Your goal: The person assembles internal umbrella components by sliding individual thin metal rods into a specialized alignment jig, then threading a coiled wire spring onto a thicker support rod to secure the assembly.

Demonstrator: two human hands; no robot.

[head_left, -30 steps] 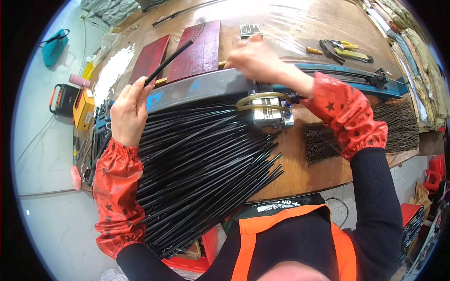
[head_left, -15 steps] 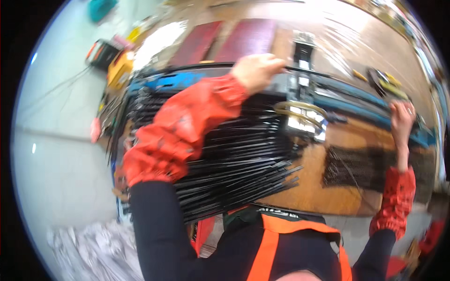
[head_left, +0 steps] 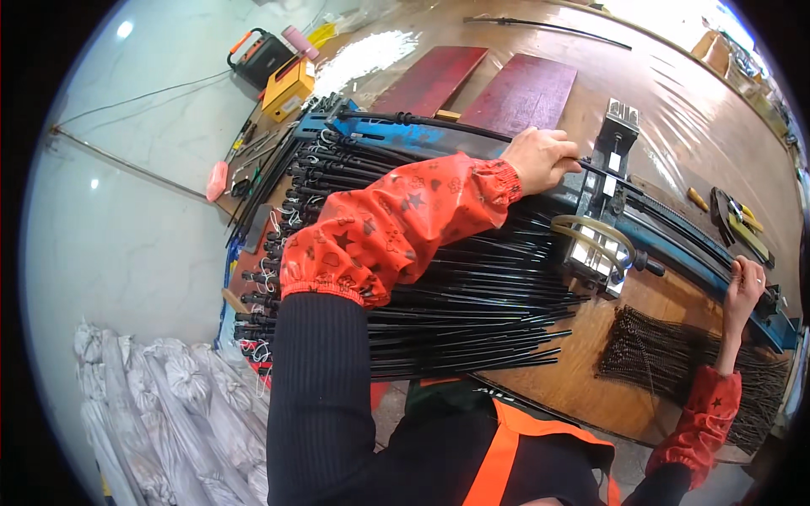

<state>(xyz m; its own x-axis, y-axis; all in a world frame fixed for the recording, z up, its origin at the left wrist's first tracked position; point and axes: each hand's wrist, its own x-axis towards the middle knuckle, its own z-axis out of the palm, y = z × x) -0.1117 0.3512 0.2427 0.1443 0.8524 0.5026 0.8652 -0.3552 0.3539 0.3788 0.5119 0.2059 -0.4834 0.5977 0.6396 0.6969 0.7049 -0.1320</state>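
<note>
Head view, left hand (head_left: 542,160) on rod (head_left: 460,127), right hand (head_left: 744,288) near rail end (head_left: 778,332)

Red oversleeves (head_left: 426,211) with gathered cuffs — printed with dark stars — top ribbed black sleeves (head_left: 321,379), and an orange strap (head_left: 495,464) shows at lower centre.

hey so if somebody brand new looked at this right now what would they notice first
Probably the bright red star-patterned sleeve on the person's left arm, reaching across the middle. Under and around it, a thick spread of black rods stands out. Beyond the blue metal bar, two dark red boards lie on the table.
</note>
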